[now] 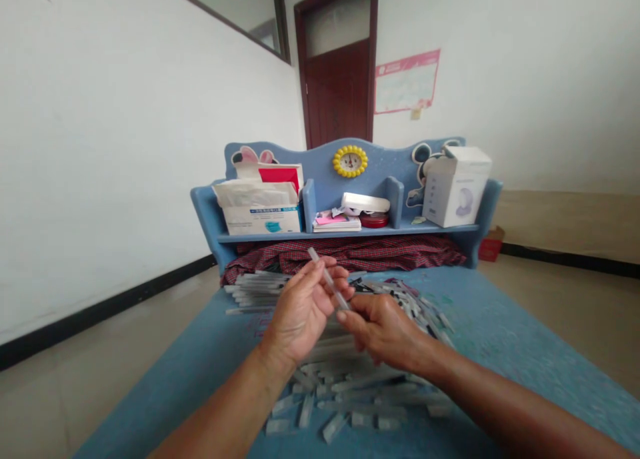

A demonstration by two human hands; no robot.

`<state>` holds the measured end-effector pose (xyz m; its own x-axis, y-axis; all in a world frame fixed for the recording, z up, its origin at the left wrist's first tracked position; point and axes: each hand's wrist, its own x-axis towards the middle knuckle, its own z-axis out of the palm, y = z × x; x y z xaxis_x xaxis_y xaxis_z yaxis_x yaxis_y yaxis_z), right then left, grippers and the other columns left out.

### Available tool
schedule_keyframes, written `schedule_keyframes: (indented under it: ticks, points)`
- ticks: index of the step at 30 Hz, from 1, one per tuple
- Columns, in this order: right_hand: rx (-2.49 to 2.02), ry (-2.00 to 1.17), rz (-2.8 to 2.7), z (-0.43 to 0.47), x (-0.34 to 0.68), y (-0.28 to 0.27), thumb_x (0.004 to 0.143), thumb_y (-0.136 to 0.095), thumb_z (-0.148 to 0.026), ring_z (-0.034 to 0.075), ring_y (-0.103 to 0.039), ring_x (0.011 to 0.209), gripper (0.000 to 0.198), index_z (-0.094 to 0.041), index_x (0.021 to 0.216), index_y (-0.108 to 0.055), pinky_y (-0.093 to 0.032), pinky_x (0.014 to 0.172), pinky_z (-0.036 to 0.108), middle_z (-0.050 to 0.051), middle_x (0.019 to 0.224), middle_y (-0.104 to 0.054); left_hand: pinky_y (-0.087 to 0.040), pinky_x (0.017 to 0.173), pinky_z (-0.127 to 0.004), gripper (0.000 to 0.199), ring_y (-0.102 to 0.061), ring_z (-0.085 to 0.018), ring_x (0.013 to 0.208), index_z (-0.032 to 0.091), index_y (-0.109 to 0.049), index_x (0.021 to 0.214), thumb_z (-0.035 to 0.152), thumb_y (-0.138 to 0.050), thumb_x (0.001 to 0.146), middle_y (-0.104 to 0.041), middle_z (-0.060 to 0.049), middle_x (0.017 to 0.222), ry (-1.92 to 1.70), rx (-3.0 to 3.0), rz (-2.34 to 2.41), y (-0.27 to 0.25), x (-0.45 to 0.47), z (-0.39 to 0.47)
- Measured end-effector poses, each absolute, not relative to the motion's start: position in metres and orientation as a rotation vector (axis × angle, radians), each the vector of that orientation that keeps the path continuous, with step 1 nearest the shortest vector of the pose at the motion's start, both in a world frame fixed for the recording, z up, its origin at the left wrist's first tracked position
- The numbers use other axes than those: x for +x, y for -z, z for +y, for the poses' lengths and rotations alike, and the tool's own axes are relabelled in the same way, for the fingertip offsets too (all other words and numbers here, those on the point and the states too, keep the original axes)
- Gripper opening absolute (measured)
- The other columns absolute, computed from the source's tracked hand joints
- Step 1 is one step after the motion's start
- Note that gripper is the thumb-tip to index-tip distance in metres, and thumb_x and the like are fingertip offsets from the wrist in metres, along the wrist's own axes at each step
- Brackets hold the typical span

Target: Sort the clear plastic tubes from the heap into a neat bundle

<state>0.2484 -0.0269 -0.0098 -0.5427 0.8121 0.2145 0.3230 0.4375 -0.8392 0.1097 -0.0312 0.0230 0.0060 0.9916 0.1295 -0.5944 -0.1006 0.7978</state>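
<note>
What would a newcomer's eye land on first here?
Probably the yellow flower-shaped clock, centred on the blue back panel. Below it, the left hand and right hand hold a slim translucent tube. Nearer the camera, short pale pieces lie scattered on the blue tabletop.

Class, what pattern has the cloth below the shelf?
The cloth is checked, mainly dark red; best seen: head view.

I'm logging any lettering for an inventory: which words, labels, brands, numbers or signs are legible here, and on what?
None is sharp enough to quote with certainty.
Left box: Chinese characters on a blue band, too blurred.
White box on the right: small print, unreadable.
Pink-bordered wall poster: heading too blurred.
Yellow-rimmed clock: dial marks too small.
Held translucent tube: no lettering visible.
</note>
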Motion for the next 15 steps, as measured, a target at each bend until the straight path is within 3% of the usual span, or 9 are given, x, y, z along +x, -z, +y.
schedule_keyframes:
  ticks: [2, 6, 11, 15]
  points:
    - [-0.937, -1.319, -1.957, -0.032, 0.241, 0.010, 0.087, -0.044, -0.044, 0.008, -0.045, 0.032, 0.031, -0.019, 0.067, -0.044, -0.027, 0.033, 0.018, -0.004, 0.047, -0.052, -0.051, 0.050, -0.022, 0.019, -0.058, -0.010, 0.052, 0.011, -0.057, 0.085, 0.022, -0.043, 0.092, -0.062, -0.005, 0.070, -1.499, 0.822, 0.642, -0.031, 0.111, -0.029]
    - [-0.856, -1.681, -1.647, -0.043, 0.222, -0.002, 0.089, -0.034, -0.050, 0.010, -0.043, 0.024, 0.033, -0.021, 0.075, -0.040, -0.025, 0.026, 0.017, -0.005, 0.040, -0.053, -0.030, 0.032, -0.012, 0.024, -0.038, -0.002, 0.034, 0.011, -0.051, 0.073, 0.019, -0.041, 0.093, -0.051, 0.001, 0.058, -1.554, 0.740, 0.660, -0.051, 0.121, -0.026]
    - [-0.822, -1.698, -1.463, -0.061, 0.214, -0.024, 0.092, -0.028, -0.046, 0.009, -0.039, 0.021, 0.033, -0.021, 0.073, -0.038, -0.023, 0.025, 0.016, -0.006, 0.037, -0.051, -0.020, 0.029, -0.012, 0.026, -0.029, 0.000, 0.031, 0.013, -0.046, 0.067, 0.015, -0.039, 0.092, -0.044, 0.005, 0.053, -1.658, 0.783, 0.662, -0.080, 0.127, -0.012]
    - [-0.747, -1.726, -1.862, -0.088, 0.230, -0.013, 0.087, -0.040, -0.054, 0.005, -0.037, 0.024, 0.040, -0.020, 0.066, -0.039, -0.023, 0.029, 0.015, -0.007, 0.036, -0.045, -0.017, 0.031, -0.012, 0.032, -0.023, 0.000, 0.030, 0.017, -0.037, 0.061, 0.015, -0.032, 0.093, -0.035, 0.009, 0.046, -2.059, 0.908, 0.775, -0.104, 0.096, 0.006]
